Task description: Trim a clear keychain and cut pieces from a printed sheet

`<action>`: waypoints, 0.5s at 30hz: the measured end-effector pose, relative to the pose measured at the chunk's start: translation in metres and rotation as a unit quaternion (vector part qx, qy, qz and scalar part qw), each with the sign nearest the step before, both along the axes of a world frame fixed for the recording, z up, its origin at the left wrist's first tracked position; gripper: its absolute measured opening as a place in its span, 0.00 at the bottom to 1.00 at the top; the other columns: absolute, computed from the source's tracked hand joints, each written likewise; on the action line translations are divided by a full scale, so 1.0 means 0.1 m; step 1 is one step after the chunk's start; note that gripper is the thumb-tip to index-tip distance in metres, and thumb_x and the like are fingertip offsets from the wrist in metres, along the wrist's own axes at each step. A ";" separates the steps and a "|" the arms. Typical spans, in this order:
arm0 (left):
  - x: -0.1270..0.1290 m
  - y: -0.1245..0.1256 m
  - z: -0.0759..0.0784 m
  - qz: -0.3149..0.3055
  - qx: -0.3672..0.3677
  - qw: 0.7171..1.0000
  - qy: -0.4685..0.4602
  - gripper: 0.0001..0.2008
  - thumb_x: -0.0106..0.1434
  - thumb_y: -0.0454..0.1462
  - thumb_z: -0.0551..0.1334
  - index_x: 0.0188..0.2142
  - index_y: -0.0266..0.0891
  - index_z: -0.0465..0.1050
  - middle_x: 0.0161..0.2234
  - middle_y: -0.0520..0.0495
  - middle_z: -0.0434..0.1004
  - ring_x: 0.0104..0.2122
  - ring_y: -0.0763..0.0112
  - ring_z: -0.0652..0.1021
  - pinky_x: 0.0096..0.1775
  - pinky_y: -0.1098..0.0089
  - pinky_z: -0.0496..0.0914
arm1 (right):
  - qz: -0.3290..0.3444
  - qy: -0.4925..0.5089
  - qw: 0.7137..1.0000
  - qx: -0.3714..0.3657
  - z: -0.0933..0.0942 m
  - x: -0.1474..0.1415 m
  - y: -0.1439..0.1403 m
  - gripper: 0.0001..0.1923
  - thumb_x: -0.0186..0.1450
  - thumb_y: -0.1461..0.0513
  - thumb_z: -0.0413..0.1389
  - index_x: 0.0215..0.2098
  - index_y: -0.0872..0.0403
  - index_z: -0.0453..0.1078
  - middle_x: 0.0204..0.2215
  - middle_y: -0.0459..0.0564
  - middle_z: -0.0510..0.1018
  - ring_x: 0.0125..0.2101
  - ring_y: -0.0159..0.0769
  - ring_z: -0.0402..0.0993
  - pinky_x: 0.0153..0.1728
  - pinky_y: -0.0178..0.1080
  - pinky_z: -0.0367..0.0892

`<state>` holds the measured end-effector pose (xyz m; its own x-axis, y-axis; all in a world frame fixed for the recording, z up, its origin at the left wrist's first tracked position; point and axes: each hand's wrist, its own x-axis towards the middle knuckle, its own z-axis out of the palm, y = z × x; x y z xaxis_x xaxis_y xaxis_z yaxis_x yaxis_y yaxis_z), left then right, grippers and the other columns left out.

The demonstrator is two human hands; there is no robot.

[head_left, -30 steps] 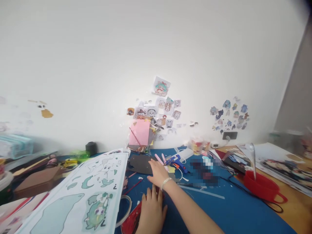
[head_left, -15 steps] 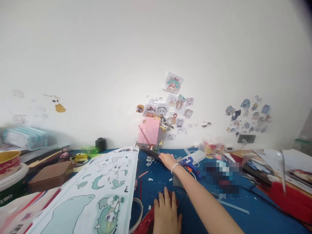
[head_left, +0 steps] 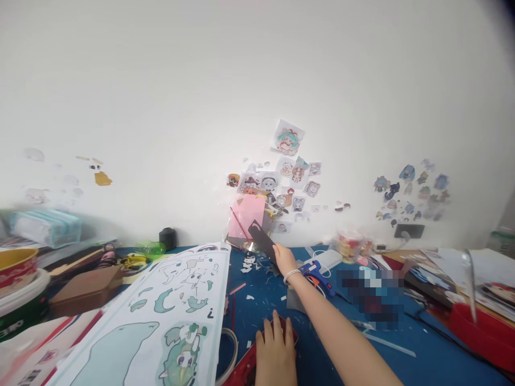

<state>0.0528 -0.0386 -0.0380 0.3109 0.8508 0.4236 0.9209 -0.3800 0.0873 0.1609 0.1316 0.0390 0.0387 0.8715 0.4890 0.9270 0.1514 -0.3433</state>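
In the head view my right hand [head_left: 284,259], with a bracelet at the wrist, is closed around one end of a dark flat strip [head_left: 263,241]. The strip slants up to the left, its far end raised in front of a pink sheet [head_left: 246,214]; I cannot tell what it is. My left hand [head_left: 276,343] lies palm down, fingers extended, over a red object [head_left: 246,364] at the front edge. Most of that object is covered. Left of it is a roll of tape [head_left: 230,351]. White paper scraps [head_left: 249,261] lie below the strip.
A large printed sheet [head_left: 189,284] leans in from the left. A blue glue gun [head_left: 319,274] lies right of my right hand. A brown box [head_left: 86,287] and a tub [head_left: 24,300] stand at left. At right is a red holder [head_left: 483,332]. Paper cutouts [head_left: 287,138] cover the wall.
My right hand has lifted the dark strip, so its far end now points up in front of the pink sheet. My left hand stays in place. The view has shifted slightly.
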 end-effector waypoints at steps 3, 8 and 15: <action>0.01 0.04 -0.06 -0.004 -0.010 1.000 0.021 0.21 0.59 0.41 0.56 0.53 0.46 0.63 0.55 0.39 0.63 0.50 0.47 0.68 0.45 0.49 0.64 | 0.012 -0.005 1.000 -0.005 0.03 -0.02 -0.05 0.22 0.69 0.61 0.31 0.48 0.56 0.64 0.39 0.58 0.75 0.40 0.41 0.70 0.37 0.36 0.58; -0.04 0.09 -0.05 -0.015 -0.025 0.999 0.032 0.21 0.60 0.37 0.53 0.54 0.45 0.60 0.56 0.38 0.60 0.53 0.46 0.65 0.48 0.48 0.63 | 0.158 -0.050 0.982 -0.094 0.06 -0.15 -0.21 0.10 0.61 0.57 0.52 0.39 0.48 0.72 0.37 0.47 0.78 0.39 0.41 0.71 0.43 0.39 0.58; -0.08 0.14 -0.17 -0.187 0.018 0.981 0.047 0.21 0.59 0.39 0.55 0.54 0.49 0.61 0.56 0.43 0.60 0.55 0.50 0.62 0.51 0.47 0.60 | 0.189 0.018 0.967 -0.172 0.13 -0.05 -1.25 0.17 0.67 0.58 0.40 0.43 0.48 0.69 0.46 0.49 0.72 0.48 0.43 0.64 0.49 0.45 0.57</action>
<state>0.0448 -0.0247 -0.0545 0.6369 0.6554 0.4059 0.7205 -0.6934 -0.0108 0.1562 0.0066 0.0515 -0.3024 0.9376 0.1715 0.8142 0.3476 -0.4650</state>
